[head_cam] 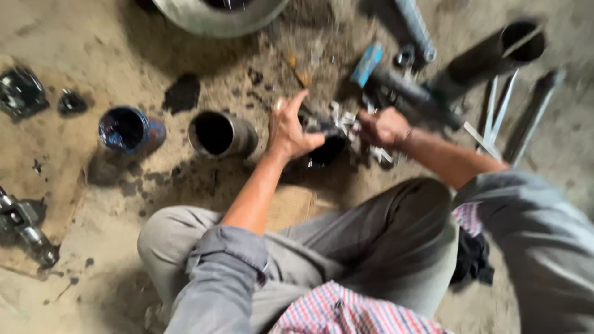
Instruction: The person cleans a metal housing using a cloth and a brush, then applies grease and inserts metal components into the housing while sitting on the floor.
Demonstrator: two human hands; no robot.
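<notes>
My left hand (289, 128) grips a dark, greasy metal part (327, 147) held just above the dirty floor. My right hand (382, 127) is closed on the same part from the right, among bright metal pieces (346, 120). The picture is blurred, so the part's exact shape is unclear. Both forearms come out of rolled grey sleeves, and my bent knees in grey trousers (371, 241) lie below the hands.
A grey metal cylinder (221, 133) and a blue can (130, 130) stand left of my hands. A large dark pipe (489, 59), long metal rods (501, 114) and a blue tool (367, 64) lie at the right. Greasy parts (21, 93) sit at far left; cardboard (46, 185) covers the floor.
</notes>
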